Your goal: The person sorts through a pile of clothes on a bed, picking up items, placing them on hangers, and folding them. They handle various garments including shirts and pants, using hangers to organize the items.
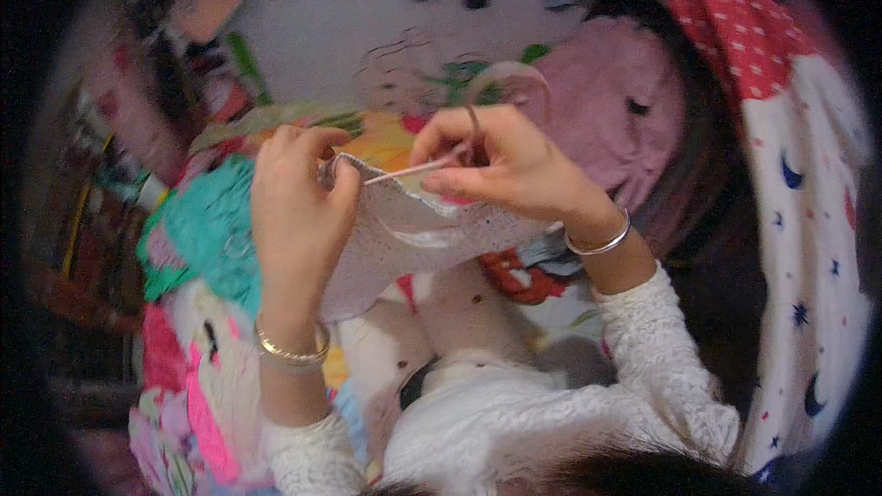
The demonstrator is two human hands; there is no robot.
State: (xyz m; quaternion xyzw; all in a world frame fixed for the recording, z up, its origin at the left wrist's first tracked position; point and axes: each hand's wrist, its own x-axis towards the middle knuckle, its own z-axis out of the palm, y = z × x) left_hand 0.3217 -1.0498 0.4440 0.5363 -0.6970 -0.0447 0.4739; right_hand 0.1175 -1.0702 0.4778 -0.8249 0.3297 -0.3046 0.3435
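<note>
In front of my lap, my left hand point(299, 211) pinches the edge of a pale, speckled cloth point(367, 262) between thumb and fingers. A thin, pale pink cord point(401, 172) runs straight from that cloth edge to my right hand point(519, 165). The thumb and fingers of my right hand are closed on the cord, and a loop of it rises above the knuckles. The cloth hangs below both hands, over my legs, with a shiny whitish strip along its upper part. My left fingertips are partly hidden behind the cloth.
Teal cloth point(207, 230) and other bright fabrics lie in a heap on the left. A pink cloth point(611, 101) is spread at the far right. Red and white patterned fabric point(790, 220) hangs along the right side. Behind is a pale floor point(322, 28).
</note>
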